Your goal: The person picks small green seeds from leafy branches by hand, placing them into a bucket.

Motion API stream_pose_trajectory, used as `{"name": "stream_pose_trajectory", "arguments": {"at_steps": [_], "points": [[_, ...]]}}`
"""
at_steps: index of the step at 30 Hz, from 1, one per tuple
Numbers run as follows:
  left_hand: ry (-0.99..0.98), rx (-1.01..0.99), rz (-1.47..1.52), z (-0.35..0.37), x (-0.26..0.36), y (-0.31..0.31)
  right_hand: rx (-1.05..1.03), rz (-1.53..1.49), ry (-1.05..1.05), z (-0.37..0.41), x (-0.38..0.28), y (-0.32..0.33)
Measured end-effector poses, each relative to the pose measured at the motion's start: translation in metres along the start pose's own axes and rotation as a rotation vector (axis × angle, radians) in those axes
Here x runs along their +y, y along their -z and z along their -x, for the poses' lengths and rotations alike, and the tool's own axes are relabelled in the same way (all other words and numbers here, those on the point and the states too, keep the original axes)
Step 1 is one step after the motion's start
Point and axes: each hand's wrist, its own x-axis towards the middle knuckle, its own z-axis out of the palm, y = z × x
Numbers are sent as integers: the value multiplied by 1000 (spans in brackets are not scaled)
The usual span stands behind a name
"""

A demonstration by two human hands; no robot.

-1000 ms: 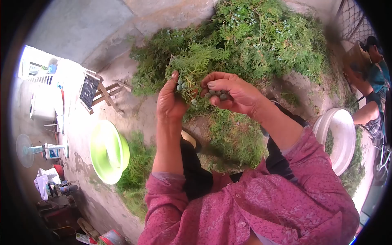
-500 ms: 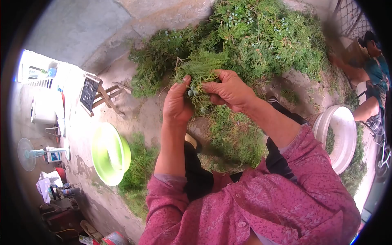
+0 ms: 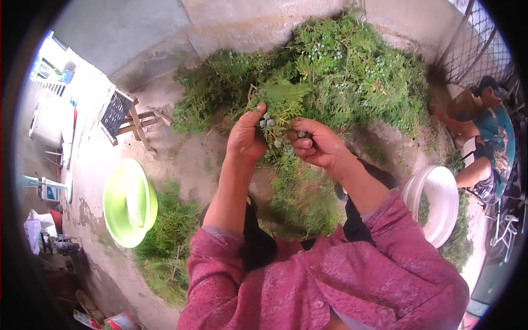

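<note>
My left hand (image 3: pixel 247 135) is closed around a green leafy sprig (image 3: pixel 283 96) that has pale blue-green seed cones by my thumb. Just to its right, my right hand (image 3: pixel 319 144) is closed, with small round green cones (image 3: pixel 302 134) between its curled fingers. Both hands are raised at mid-view, slightly apart. Behind them lies a large pile of green branches (image 3: pixel 363 71) dotted with pale cones.
A lime-green basin (image 3: pixel 113 206) stands at left beside loose greenery (image 3: pixel 165 253). A white bucket (image 3: pixel 452 206) is at right. Another person (image 3: pixel 492 129) sits beyond it. A wooden-framed stool (image 3: pixel 135 118) is at upper left.
My right hand has moved down, slightly away from the sprig, and cones now show in its fingers. The whole view has shifted a little.
</note>
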Motion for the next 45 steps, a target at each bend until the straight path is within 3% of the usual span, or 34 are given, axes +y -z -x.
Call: {"name": "stream_pose_trajectory", "arguments": {"at_steps": [5, 7, 11, 13, 17, 20, 22, 25, 26, 27, 28, 29, 30, 31, 32, 34, 36, 39, 42, 45], "points": [[-52, -20, -33, 5, -2, -6, 113, 115, 106, 0, 11, -13], [-110, 42, -154, 9, -6, -11, 260, 65, 195, 0, 16, -16], [-65, -23, -183, 11, -7, -7, 283, 56, 187, 4, 20, -12], [-56, -22, -146, 15, -7, -11, 257, -95, 153, 7, 21, -6], [-107, 6, -87, 9, -8, -1, 151, 1, 57, 37, 17, -14], [-140, 87, -135, 11, 3, 1, 279, 295, 388, 87, -9, -11], [-134, 150, -193, 13, 3, 1, 500, 505, 643, 137, -37, 9], [-88, 115, -259, 12, 0, 3, 1121, 707, 989, 223, -66, 51], [-93, 112, -250, 13, 0, 1, 1302, 1176, 986, 266, -77, 94], [-108, 187, -309, 14, -1, -2, 1469, 1125, 863, 297, -82, 113], [-119, 260, -369, 15, -3, -5, 1724, 1440, 610, 330, -82, 143], [-114, 254, -365, 15, -5, -6, 1917, 2202, 401, 365, -71, 197], [-110, 230, -340, 15, -6, -6, 1741, 2305, 284, 392, -67, 228], [-112, 210, -312, 14, -7, -6, 1932, 2194, -86, 375, -44, 193], [-121, 213, -304, 13, -8, -8, 1920, 2217, -144, 377, -38, 196], [-145, 217, -370, 13, -13, -9, 1569, 2062, 138, 357, -47, 184], [-158, 225, -423, 4, -24, -2, 1482, 1797, 298, 288, -46, 113], [-175, 253, -476, 3, -26, -6, 1097, 1788, 626, 194, -34, 36], [-174, 240, -445, 5, -24, -10, 660, 1596, 733, 115, 0, -19], [-174, 173, -410, 9, -21, -8, 484, 1557, 787, 58, 20, -30]]}}
